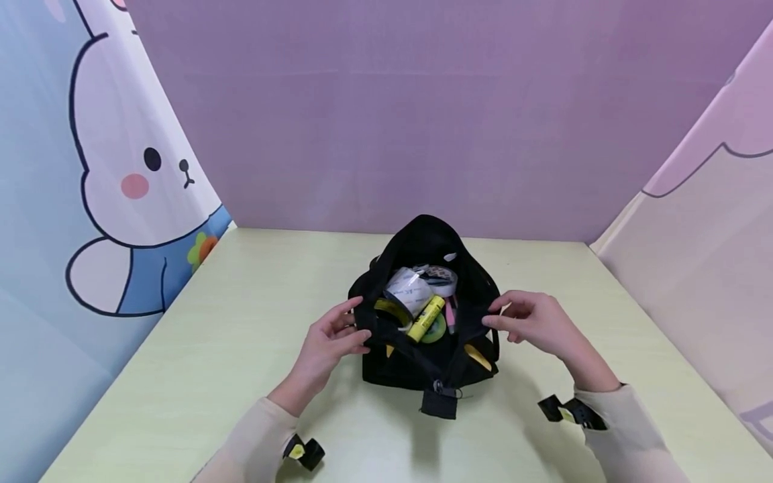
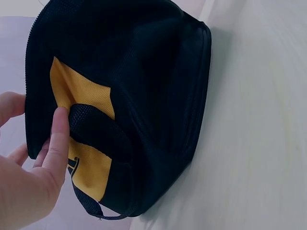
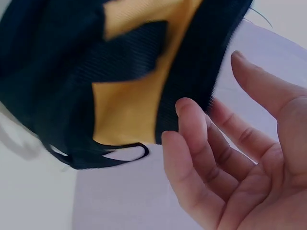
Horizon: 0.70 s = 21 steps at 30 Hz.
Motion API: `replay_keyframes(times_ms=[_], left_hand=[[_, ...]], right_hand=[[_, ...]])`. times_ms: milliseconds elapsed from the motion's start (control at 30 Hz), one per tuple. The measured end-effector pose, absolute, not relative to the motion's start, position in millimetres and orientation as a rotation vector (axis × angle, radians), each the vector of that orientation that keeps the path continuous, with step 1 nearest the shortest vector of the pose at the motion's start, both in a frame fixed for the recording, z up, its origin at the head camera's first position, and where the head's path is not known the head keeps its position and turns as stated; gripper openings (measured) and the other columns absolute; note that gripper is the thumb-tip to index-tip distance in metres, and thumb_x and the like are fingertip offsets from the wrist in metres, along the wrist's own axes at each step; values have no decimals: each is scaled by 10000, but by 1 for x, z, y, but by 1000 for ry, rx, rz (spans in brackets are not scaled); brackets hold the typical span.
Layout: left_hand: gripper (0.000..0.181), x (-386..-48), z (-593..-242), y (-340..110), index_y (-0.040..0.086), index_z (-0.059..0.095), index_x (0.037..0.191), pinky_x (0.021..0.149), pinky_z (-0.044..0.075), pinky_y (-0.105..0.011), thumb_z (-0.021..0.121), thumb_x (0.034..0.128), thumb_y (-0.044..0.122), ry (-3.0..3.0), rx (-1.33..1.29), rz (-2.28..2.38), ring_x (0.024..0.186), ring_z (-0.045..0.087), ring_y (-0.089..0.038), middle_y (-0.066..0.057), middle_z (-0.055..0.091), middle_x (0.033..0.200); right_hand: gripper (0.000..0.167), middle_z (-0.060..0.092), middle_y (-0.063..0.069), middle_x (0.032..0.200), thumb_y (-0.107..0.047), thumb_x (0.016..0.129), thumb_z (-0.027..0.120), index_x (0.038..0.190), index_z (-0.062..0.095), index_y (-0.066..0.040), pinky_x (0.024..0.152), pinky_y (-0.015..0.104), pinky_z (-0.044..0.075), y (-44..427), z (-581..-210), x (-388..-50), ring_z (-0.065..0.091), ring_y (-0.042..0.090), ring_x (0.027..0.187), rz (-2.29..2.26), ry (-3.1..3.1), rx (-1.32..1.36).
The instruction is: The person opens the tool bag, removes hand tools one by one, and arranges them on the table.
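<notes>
A black fabric bag with yellow patches stands unzipped on the table. Inside it lie a yellow glue stick, a wide roll of clear tape, a white tape roll, a green tape roll and a slim pink item. My left hand pinches the left side of the opening; in the left wrist view its fingers lie on both faces of the zipped rim. On the opposite side, my right hand touches the rim with loosely bent fingers, the thumb standing apart from the fabric.
The pale table spreads around the bag. A purple backdrop rises behind it, with printed cloths at left and right. A black tag hangs from the bag's front, and black straps loop off its side.
</notes>
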<state>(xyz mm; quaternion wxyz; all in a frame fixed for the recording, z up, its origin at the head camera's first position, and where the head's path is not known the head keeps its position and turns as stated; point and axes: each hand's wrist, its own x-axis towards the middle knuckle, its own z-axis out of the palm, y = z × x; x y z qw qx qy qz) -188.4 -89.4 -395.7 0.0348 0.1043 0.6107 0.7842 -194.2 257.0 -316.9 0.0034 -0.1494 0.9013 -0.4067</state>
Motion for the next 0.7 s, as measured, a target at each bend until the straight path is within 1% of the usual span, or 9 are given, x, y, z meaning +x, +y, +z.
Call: replay_keyframes(times_ms=[100,233,400,467,633,700], left_hand=[[623,-188,-396,-89,-33,422,1465,713,604,-345,599,884,-171,1873,331,2419,852,666,-140,-101,615,1039],[623,-188,-396,-88,-31,421,1466,721,604,-354,596,886,-173,1865,331,2423,857,668,-136,-101,616,1042],[636,-188,-397,-89,-19,416,1473,776,598,-434,595,884,-176,1854,322,2430,877,676,-136,-104,630,1065],[650,-188,-398,-89,-7,408,1481,790,593,-446,594,881,-178,1842,324,2436,885,679,-139,-107,642,1078],[682,-188,-399,-89,14,377,1500,775,597,-383,591,882,-180,1811,349,2448,884,682,-141,-103,662,1086],[686,-189,-399,-89,19,369,1502,771,596,-370,590,883,-180,1806,363,2453,878,682,-140,-100,664,1082]], right_hand=[[240,687,34,750,-208,880,776,1022,705,-28,589,315,563,258,-308,-196,636,190,595,-1269,2861,-467],[256,694,71,769,-190,881,774,1043,699,-6,622,309,570,255,-296,-203,646,187,607,-1275,2883,-479],[269,712,117,811,-173,878,775,1064,694,5,640,326,579,242,-282,-214,660,215,632,-1287,2884,-531],[284,719,119,822,-174,878,777,1074,691,12,633,321,573,236,-277,-218,665,223,638,-1292,2877,-552],[272,723,96,817,-149,885,768,1082,686,20,627,330,575,220,-263,-232,670,225,644,-1340,2838,-596],[261,724,79,816,-137,891,761,1083,687,22,644,362,591,214,-257,-238,672,215,644,-1355,2827,-607]])
